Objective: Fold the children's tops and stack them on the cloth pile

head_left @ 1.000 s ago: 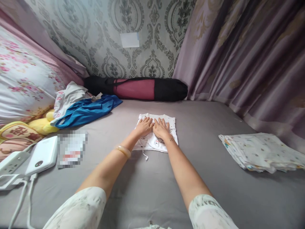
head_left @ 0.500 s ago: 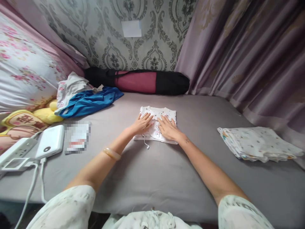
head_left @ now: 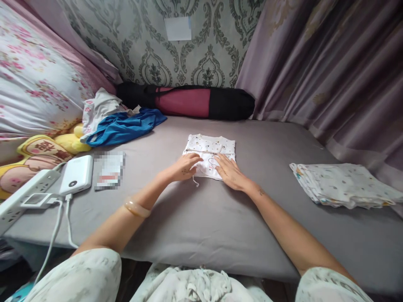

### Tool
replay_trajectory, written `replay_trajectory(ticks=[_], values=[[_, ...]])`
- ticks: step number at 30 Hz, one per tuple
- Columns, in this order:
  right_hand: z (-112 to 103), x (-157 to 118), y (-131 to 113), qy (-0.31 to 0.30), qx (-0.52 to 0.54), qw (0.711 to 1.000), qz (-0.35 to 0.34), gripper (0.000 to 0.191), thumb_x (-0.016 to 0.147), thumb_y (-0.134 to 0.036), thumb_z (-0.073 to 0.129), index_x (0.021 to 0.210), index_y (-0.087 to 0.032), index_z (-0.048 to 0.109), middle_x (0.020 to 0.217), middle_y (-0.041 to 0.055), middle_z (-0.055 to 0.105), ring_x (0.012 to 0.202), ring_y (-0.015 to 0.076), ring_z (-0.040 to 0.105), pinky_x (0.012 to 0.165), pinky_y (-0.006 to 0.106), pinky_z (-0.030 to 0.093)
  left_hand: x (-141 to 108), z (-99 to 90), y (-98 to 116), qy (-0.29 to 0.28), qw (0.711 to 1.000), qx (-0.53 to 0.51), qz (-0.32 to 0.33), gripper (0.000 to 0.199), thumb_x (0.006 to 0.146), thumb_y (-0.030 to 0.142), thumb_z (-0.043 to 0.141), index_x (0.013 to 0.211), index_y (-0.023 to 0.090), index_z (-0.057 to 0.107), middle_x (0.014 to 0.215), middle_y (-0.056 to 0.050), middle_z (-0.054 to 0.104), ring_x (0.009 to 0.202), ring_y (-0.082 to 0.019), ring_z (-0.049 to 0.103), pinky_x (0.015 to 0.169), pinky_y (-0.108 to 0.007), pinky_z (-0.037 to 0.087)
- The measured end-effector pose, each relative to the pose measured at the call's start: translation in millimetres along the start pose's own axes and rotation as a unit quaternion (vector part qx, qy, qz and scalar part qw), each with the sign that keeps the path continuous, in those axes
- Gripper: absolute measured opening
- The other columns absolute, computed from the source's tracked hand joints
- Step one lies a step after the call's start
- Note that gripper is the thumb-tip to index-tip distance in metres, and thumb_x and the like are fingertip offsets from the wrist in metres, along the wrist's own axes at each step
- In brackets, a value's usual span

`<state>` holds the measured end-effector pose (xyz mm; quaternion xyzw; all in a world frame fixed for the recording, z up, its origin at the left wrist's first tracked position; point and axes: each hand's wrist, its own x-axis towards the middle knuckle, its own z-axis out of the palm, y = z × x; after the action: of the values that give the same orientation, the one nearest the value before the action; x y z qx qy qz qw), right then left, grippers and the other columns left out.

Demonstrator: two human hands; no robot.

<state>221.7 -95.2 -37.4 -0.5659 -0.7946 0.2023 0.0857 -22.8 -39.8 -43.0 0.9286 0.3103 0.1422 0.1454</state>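
A small white printed garment (head_left: 208,144), folded into a compact shape, lies flat on the grey sheet in the middle. My left hand (head_left: 185,166) rests on its lower left part, fingers slightly bent and pointing right. On the lower right part lies my right hand (head_left: 231,171), palm down with its fingers spread. Between the hands a drawn figure and small red print show on the cloth. A white tie string (head_left: 195,182) hangs out at the garment's near edge, beside my left hand.
Folded printed cloths (head_left: 343,184) lie at the right. Blue clothing (head_left: 126,126), a power bank (head_left: 76,174) and a power strip (head_left: 28,197) with cables are at the left. A black and red bag (head_left: 185,102) lies along the wall.
Both hands have drawn slightly toward the garment's near edge and apart, uncovering more of its upper part. The view has shifted a little.
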Motion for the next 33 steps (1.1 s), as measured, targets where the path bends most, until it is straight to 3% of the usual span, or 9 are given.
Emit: replay_trajectory(ticks=[3,7,13,19,21,23,26,28,33], values=[[-8,-23,7,0.026,0.003,1.0,0.009,0.063,0.101,-0.049,0.013,0.155,-0.019,0.024,0.163,0.0036,0.011,0.15,0.0174,0.004,0.122,0.04,0.007,-24,-13.5,9,-0.035,0.999,0.004,0.035,0.031,0.091,0.026,0.049,0.119,0.023,0.064,0.111,-0.01,0.058,0.105,-0.024,0.053,0.094,-0.039,0.042],[-9,-49,11,0.018,-0.015,0.999,0.034,0.061,0.101,-0.049,0.016,0.154,-0.021,0.027,0.163,0.0042,0.015,0.149,0.0197,0.01,0.121,0.041,0.018,-41,-9.9,18,-0.071,0.997,-0.019,0.027,0.027,0.096,0.029,0.046,0.111,0.026,0.069,0.1,-0.008,0.059,0.094,-0.021,0.055,0.086,-0.034,0.044],[-5,-68,17,0.033,-0.019,0.999,0.034,0.059,0.101,-0.049,0.016,0.154,-0.025,0.027,0.162,0.0026,0.019,0.149,0.0195,0.014,0.12,0.041,0.024,-44,5.4,16,-0.06,0.994,-0.095,-0.008,0.029,0.098,0.033,0.041,0.095,0.02,0.067,0.097,-0.007,0.059,0.088,-0.017,0.058,0.078,-0.027,0.047],[-5,-70,28,0.041,-0.025,0.998,0.042,0.058,0.099,-0.047,0.025,0.151,-0.022,0.033,0.16,0.0047,0.025,0.147,0.0194,0.022,0.118,0.038,0.027,-29,-6.2,17,-0.062,0.996,-0.06,-0.028,0.025,0.097,0.029,0.041,0.091,0.02,0.063,0.089,-0.004,0.065,0.076,-0.015,0.06,0.067,-0.025,0.046],[-5,-68,30,0.049,-0.028,0.997,0.045,0.056,0.099,-0.044,0.028,0.15,-0.023,0.035,0.159,0.004,0.028,0.145,0.0194,0.027,0.118,0.037,0.028,-19,-11.9,18,-0.002,0.996,-0.067,-0.06,0.027,0.098,0.03,0.038,0.099,0.02,0.062,0.091,-0.004,0.067,0.079,-0.015,0.062,0.07,-0.027,0.048],[-4,-65,30,0.058,-0.034,0.997,0.049,0.054,0.098,-0.042,0.029,0.148,-0.023,0.038,0.157,0.0036,0.032,0.143,0.0198,0.032,0.117,0.036,0.03,-13,-15.3,17,0.058,0.993,-0.085,-0.064,0.032,0.098,0.033,0.035,0.119,0.02,0.056,0.11,-0.008,0.067,0.094,-0.018,0.064,0.079,-0.03,0.051],[-1,-63,29,0.067,-0.047,0.995,0.049,0.051,0.097,-0.038,0.032,0.144,-0.022,0.043,0.153,0.0057,0.038,0.137,0.0212,0.04,0.114,0.035,0.034,-14,-14.4,12,0.073,0.992,-0.096,-0.036,0.047,0.098,0.038,0.038,0.141,0.021,0.038,0.138,-0.013,0.054,0.119,-0.021,0.056,0.096,-0.034,0.048],[1,-63,29,0.069,-0.058,0.995,0.042,0.048,0.097,-0.036,0.036,0.141,-0.023,0.046,0.149,0.007,0.043,0.132,0.0222,0.045,0.111,0.035,0.037,-22,-11.1,5,0.057,0.994,-0.082,-0.034,0.046,0.097,0.04,0.042,0.138,0.021,0.043,0.137,-0.014,0.053,0.12,-0.023,0.056,0.098,-0.036,0.047],[2,-64,31,0.09,-0.081,0.993,0.006,0.032,0.096,-0.031,0.044,0.124,-0.025,0.059,0.134,0.008,0.053,0.116,0.0234,0.053,0.099,0.036,0.045,-48,-6.7,-15,0.023,0.998,-0.026,-0.047,0.03,0.092,0.041,0.053,0.109,0.019,0.063,0.111,-0.011,0.063,0.104,-0.024,0.059,0.093,-0.041,0.048]])
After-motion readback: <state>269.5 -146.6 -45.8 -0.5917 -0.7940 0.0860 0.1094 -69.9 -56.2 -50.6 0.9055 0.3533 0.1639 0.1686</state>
